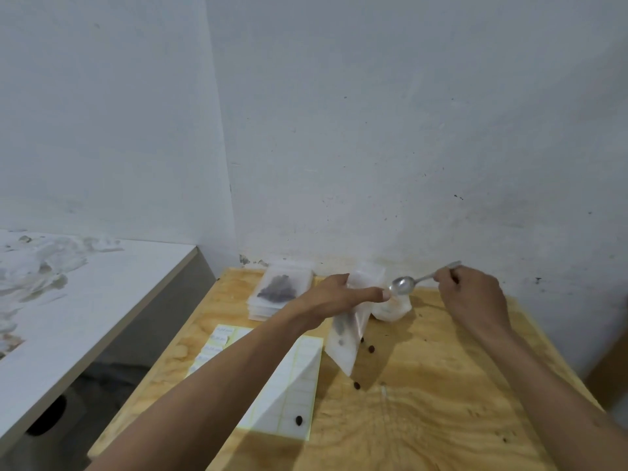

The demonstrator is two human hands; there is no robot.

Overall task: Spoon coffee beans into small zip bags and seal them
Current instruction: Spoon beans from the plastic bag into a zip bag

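My left hand (334,295) holds a small zip bag (346,329) up off the wooden table (424,402), fingers pinching it near the mouth, forefinger stretched out toward the spoon (402,285). My right hand (472,297) is curled around the spoon handle, gripping it near the far end. The spoon bowl sits just beside my left fingertip, above the bag's opening, and looks empty or close to it; blurry, so I can't say for sure.

The bag hangs at the back middle of the table, with a few dark beans visible low inside it. Its long axis runs from the mouth at my fingers down toward me, the bottom corner nearly at the table, tilted somewhat. The spoon's long axis lies roughly left-right, bowl to the left, handle rising a little to the right.

To do this step well, I'd guess: keep the bag mouth spread wide, bring the spoon tip right over or inside the opening, then tip slowly. Loose beans (371,349) already lie on the table, one on the label sheet (299,385), so spilling is a real risk.

A white cup (390,309) stands just behind the bag, probably the bean supply; contents not visible. A stack of bags (280,288) lies at the back left.
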